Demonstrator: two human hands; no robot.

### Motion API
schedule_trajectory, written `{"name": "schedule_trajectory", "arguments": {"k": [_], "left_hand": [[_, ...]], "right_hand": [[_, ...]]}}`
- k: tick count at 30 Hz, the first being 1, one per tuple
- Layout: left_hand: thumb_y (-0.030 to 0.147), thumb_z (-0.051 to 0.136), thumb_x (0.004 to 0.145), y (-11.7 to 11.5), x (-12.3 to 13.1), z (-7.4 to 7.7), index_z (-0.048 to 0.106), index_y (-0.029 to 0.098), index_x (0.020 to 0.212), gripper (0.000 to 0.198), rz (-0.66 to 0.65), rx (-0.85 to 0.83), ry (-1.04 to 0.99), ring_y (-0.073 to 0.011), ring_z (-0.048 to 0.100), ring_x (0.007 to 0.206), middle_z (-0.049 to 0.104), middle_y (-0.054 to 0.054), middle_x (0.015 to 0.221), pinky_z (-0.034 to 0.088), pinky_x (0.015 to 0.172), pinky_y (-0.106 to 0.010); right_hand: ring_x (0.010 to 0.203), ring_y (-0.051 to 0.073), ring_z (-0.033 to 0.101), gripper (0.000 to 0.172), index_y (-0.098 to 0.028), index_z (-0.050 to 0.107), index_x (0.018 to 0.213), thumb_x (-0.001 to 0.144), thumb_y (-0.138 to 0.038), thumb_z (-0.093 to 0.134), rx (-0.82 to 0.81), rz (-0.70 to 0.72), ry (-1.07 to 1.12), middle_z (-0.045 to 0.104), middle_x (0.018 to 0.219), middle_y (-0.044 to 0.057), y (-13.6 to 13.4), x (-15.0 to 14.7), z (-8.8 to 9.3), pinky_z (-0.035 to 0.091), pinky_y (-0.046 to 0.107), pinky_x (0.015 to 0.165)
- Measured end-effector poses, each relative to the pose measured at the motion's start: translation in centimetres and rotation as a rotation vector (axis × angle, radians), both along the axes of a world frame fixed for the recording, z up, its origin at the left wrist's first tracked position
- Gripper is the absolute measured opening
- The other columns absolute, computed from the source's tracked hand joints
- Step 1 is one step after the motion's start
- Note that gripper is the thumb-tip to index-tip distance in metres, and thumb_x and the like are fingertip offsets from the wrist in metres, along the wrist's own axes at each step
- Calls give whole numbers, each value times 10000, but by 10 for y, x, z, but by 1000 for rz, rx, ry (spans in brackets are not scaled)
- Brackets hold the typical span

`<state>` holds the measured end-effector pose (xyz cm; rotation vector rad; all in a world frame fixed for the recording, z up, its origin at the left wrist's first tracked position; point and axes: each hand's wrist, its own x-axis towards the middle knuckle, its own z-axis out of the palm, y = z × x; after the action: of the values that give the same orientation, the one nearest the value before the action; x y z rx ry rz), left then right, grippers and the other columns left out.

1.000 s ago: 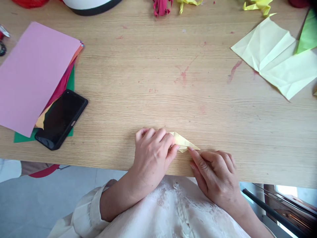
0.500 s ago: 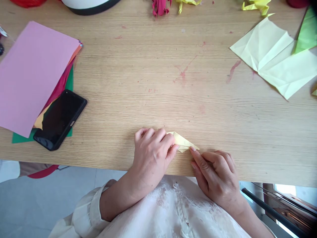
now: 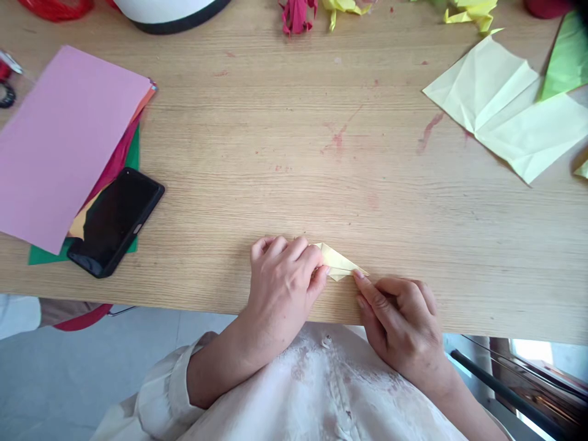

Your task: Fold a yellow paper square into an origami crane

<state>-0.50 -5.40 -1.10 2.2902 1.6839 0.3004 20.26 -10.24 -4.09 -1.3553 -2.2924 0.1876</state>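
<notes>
Close to the table's near edge lies a small folded piece of pale yellow paper (image 3: 339, 262), narrowing to a point on its right. My left hand (image 3: 282, 285) is closed on its left end, thumb and fingers pinching it against the tabletop and hiding that part. At the pointed right end, my right hand (image 3: 404, 324) presses the paper with the tip of its index finger. The other fingers of that hand are curled in, and its thumb sits just below, off the paper.
Pink paper (image 3: 73, 147) tops a stack of coloured sheets at left, with a black phone (image 3: 117, 220) overlapping it. A creased pale yellow sheet (image 3: 505, 110) and green paper (image 3: 567, 61) lie at right. Red (image 3: 296, 15) and yellow (image 3: 473, 12) folded paper figures stand at the back.
The view has shifted slightly. Both hands keep nearly the same hold, with my right index fingertip a touch nearer the paper's pointed end.
</notes>
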Motion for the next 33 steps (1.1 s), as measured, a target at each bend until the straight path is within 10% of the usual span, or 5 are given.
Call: {"name": "schedule_trajectory", "arguments": {"k": [33], "left_hand": [[248, 527, 950, 0, 1, -3, 574, 217, 794, 165, 4, 16, -6, -204, 546, 796, 651, 14, 820, 327, 845, -408]], "right_hand": [[879, 228, 537, 422, -154, 627, 1319, 902, -184, 673, 70, 40, -110, 609, 1006, 102, 3, -3, 5, 438, 399, 805]]}}
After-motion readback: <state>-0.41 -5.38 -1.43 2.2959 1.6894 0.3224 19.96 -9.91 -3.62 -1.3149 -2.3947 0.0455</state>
